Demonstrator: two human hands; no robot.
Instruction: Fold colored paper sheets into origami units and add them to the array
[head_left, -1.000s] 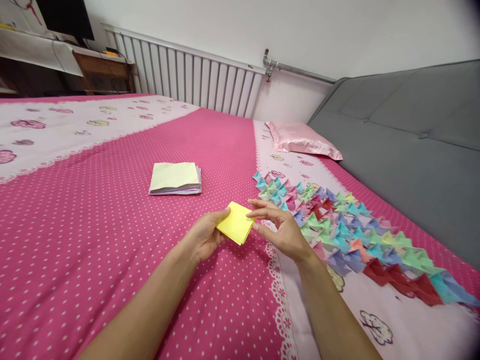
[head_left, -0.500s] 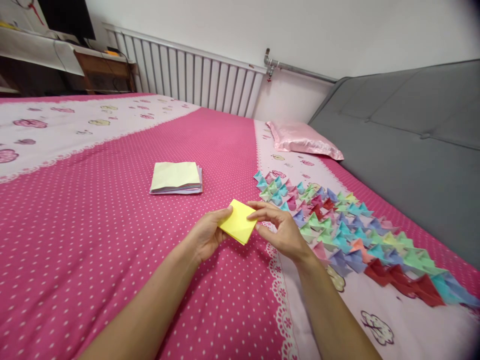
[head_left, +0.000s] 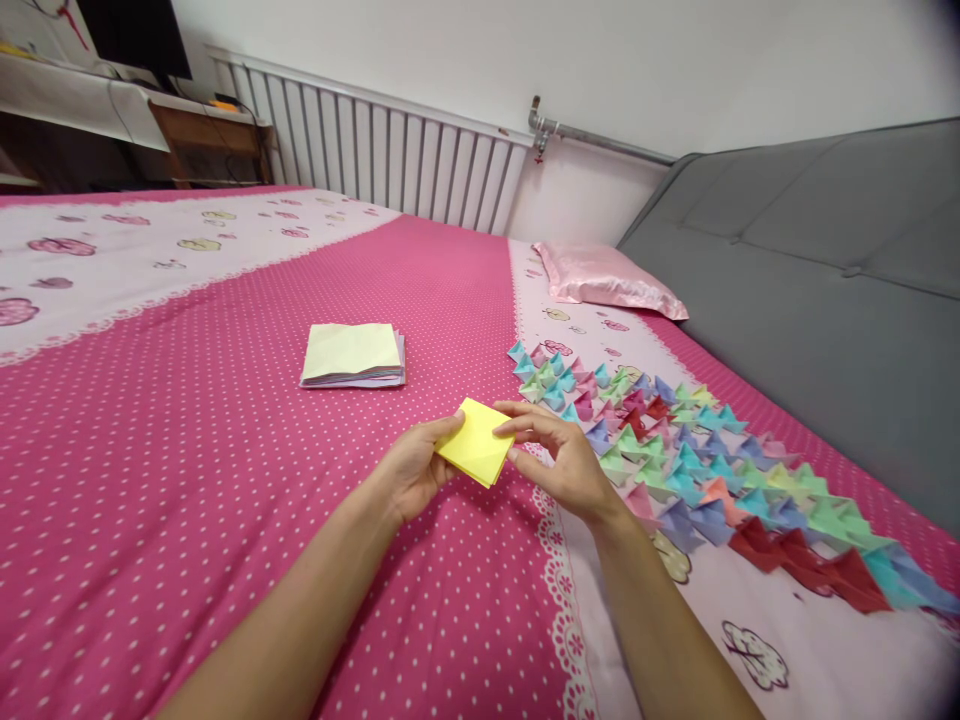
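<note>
A folded square of yellow paper [head_left: 475, 443] is held over the bed between my two hands. My left hand [head_left: 417, 467] pinches its left corner, thumb on top and the fingers hidden underneath. At its right corner, my right hand [head_left: 556, 455] has fingertips on the upper face and the thumb at the edge. Layers show along the paper's lower edge. Beyond my left hand lies a stack of paper sheets [head_left: 351, 352], pale yellow on top. Several rows of small folded paper boats [head_left: 694, 468] in many colours stand to the right of my right hand.
The bed is covered by a pink dotted bedspread [head_left: 225, 480]. A pink pillow [head_left: 609, 278] lies near the grey headboard [head_left: 817, 230]. Behind the bed are a white radiator [head_left: 375, 140] and a desk [head_left: 202, 130] with a dark monitor [head_left: 135, 40].
Almost nothing differs. The yellow paper's lower right edge has parted slightly, showing its layers more, while both hands stay in place.
</note>
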